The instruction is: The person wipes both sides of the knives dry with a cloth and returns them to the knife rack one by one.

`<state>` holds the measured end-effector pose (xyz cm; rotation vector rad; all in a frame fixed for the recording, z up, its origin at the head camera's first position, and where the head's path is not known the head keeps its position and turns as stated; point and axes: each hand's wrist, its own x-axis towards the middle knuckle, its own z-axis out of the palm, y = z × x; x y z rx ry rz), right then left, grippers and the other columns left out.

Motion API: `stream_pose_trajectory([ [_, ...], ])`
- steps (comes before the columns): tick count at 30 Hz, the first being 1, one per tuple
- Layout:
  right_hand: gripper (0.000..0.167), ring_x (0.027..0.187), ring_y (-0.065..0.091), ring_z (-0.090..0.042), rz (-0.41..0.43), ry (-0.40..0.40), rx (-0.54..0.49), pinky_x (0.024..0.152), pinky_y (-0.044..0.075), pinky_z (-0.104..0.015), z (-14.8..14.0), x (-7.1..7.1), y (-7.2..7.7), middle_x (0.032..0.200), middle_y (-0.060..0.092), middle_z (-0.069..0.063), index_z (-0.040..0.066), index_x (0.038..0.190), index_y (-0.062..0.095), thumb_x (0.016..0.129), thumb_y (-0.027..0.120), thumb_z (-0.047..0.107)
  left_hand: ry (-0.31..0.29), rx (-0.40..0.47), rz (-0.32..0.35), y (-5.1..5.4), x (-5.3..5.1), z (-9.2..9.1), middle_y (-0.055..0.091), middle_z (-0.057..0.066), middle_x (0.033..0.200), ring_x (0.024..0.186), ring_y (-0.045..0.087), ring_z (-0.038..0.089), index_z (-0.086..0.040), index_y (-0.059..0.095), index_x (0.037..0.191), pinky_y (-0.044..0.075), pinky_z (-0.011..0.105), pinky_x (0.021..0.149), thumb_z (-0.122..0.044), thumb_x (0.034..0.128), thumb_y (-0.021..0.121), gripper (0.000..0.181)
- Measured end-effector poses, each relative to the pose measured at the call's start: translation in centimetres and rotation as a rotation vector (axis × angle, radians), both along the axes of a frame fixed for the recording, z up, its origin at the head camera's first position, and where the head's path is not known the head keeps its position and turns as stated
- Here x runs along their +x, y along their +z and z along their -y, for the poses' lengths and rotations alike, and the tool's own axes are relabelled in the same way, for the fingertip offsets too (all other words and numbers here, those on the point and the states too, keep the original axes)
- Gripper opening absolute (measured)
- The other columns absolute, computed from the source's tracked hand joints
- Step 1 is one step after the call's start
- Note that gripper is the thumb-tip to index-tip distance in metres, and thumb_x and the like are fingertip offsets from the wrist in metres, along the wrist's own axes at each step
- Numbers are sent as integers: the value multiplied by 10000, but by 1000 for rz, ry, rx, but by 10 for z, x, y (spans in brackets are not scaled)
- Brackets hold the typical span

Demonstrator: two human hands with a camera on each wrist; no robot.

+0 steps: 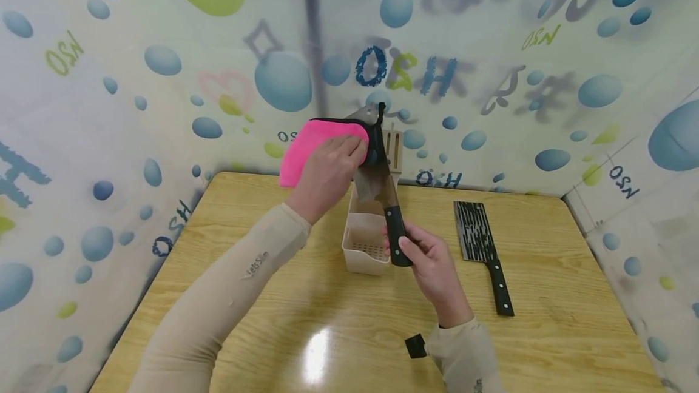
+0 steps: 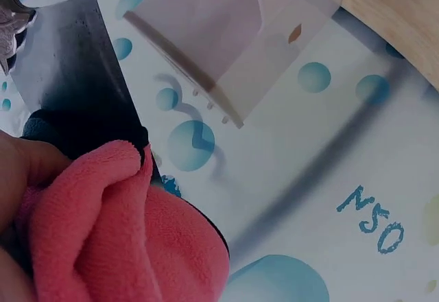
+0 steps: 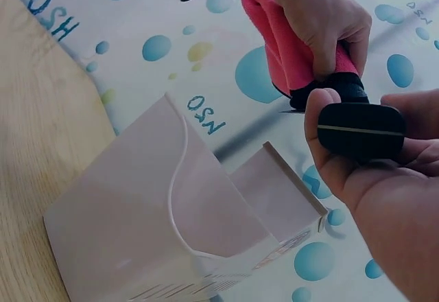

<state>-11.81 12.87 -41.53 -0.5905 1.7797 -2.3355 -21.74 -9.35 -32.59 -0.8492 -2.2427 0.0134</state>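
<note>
My right hand (image 1: 434,268) grips a cleaver by its black riveted handle (image 1: 397,235), and the blade (image 2: 75,55) points up and away. My left hand (image 1: 333,168) pinches a bright pink cloth (image 1: 300,150) with a black underside, folded around part of that blade. In the right wrist view the handle's butt end (image 3: 361,132) faces the camera, with fingers and thumb around it. Behind and below the cleaver stands a beige plastic knife holder (image 1: 364,264), partly hidden by the blade. The blade's upper part is covered by the cloth.
A second cleaver (image 1: 476,232), its blade streaked black and silver, lies on the wooden table (image 1: 284,344) at the right, handle toward me. A small black square (image 1: 415,346) is beside my right sleeve. A patterned cloth wall (image 1: 464,156) borders the table's back and sides.
</note>
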Motion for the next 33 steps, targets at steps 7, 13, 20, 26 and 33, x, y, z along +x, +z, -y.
stream_pose_trajectory([
  [7,451,1029,697,-108,1,-12,-6,934,597,-273,1,0,-2,1223,711,30,-185,1483,388,1100,444,46,11,-37,7,-11,12,-5,700,171,1299,1183,688,291,31,673,1308,548,388,1049,10,968,658,341],
  [13,450,1031,695,-112,-1,0,-29,925,603,-283,2,-1,-4,1214,713,19,-202,1478,373,1102,429,39,-16,-52,-27,-25,17,-9,681,181,1328,1235,663,288,48,646,1334,529,377,1074,-8,976,664,363],
  [20,452,1015,700,-109,-7,24,-29,910,610,-284,2,-1,-6,1197,722,25,-218,1466,373,1099,439,38,-20,-19,-48,-25,15,-8,677,194,1328,1236,663,292,63,635,1337,518,369,1084,24,952,673,389],
  [26,436,1002,716,-120,-10,40,-10,924,608,-298,3,1,-8,1188,724,10,-213,1452,402,1097,445,36,10,-7,-34,-21,11,-4,670,196,1343,1246,658,291,60,628,1351,514,371,1088,24,974,654,379],
  [33,426,996,716,-122,-20,54,-6,935,606,-308,3,1,-9,1189,720,-1,-212,1447,409,1095,442,25,20,8,-23,-16,7,0,669,198,1349,1245,661,293,56,626,1360,513,378,1084,13,972,666,393],
])
